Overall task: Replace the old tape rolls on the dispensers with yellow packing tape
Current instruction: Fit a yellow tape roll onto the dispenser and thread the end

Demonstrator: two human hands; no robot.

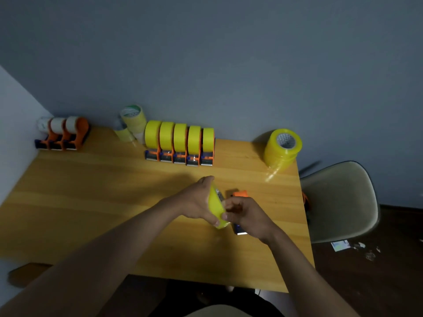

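My left hand (198, 201) grips a yellow tape roll (216, 208) held on edge above the table. My right hand (248, 217) is curled round an orange dispenser (240, 193) with a blue end and metal blade, right beside the roll. Whether the roll sits on the dispenser's hub is hidden by my fingers. At the back stands a row of several orange dispensers with yellow rolls (180, 143). Three orange dispensers with white rolls (65, 133) stand in the far left corner.
A stack of yellow tape rolls (282, 148) stands at the table's back right corner. Pale yellow and clear rolls (130, 124) are piled against the wall. The wooden table (91, 202) ends close to a beige chair (341, 202) on the right.
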